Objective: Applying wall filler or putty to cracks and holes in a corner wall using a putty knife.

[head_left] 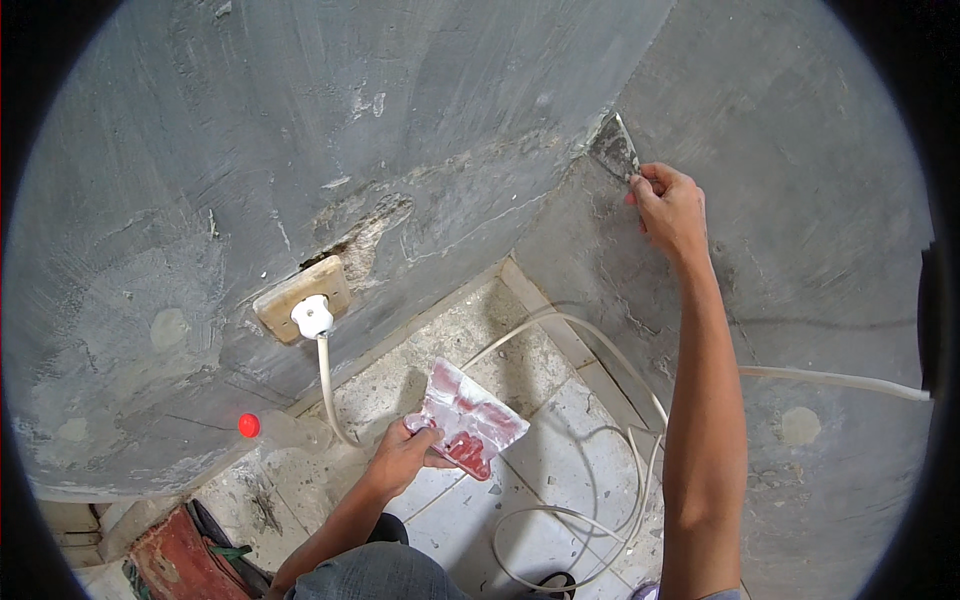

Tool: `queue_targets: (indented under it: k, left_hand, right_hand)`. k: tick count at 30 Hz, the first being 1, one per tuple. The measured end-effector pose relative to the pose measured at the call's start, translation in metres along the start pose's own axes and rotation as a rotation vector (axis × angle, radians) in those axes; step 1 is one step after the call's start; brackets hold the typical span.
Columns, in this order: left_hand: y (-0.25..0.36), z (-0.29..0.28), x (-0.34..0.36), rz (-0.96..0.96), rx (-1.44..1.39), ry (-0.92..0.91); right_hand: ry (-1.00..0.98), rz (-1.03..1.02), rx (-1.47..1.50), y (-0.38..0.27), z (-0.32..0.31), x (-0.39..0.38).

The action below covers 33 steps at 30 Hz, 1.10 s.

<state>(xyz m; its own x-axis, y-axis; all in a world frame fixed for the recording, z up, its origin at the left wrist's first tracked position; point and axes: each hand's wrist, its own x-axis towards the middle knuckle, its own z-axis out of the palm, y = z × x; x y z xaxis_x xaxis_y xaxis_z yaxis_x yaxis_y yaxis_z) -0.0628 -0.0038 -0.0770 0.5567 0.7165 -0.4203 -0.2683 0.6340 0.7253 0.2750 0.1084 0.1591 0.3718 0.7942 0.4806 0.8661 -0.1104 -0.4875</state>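
Observation:
My right hand (668,205) is raised to the corner where two grey plastered walls meet and grips a putty knife (615,148), whose grey-smeared blade lies against the wall. Lower down, my left hand (402,455) holds a second, wide scraper (468,418) with a red handle and a blade coated in pale and reddish filler, held flat over the tiled floor. A wall socket (300,297) on a wooden plate sits to the left, with a white plug (313,316) in it.
A white cable (590,340) runs from the plug, loops over the dirty floor tiles (520,480) and passes to the right. A clear bottle with a red cap (249,425) stands by the wall. A red worn object (180,560) lies at lower left.

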Motion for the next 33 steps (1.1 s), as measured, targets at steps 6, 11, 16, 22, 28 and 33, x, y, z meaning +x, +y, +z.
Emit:
queue_targets:
  k: [6,11,16,22,28,33]
  left_hand:
    - [0.0,-0.005,0.002,-0.005,-0.02,-0.012]
    - [0.0,-0.005,0.003,-0.003,-0.015,-0.007]
    - [0.001,-0.005,0.003,-0.004,-0.015,0.008]
    - [-0.008,-0.008,0.008,-0.005,0.003,-0.021]
    - [-0.004,-0.001,0.004,-0.018,0.011,-0.031]
    - [-0.001,-0.007,0.001,-0.01,0.003,-0.02]
  right_hand:
    - [-0.063,0.143,0.052,-0.018,-0.004,0.003]
    - [-0.032,0.08,0.008,-0.003,0.0,0.009]
    - [-0.023,0.022,-0.137,-0.003,-0.005,0.016]
    - [0.028,-0.007,-0.245,0.0,0.005,0.018]
    - [0.113,0.05,-0.334,-0.018,0.01,0.008]
    - [0.165,0.002,-0.359,-0.028,0.003,-0.01]
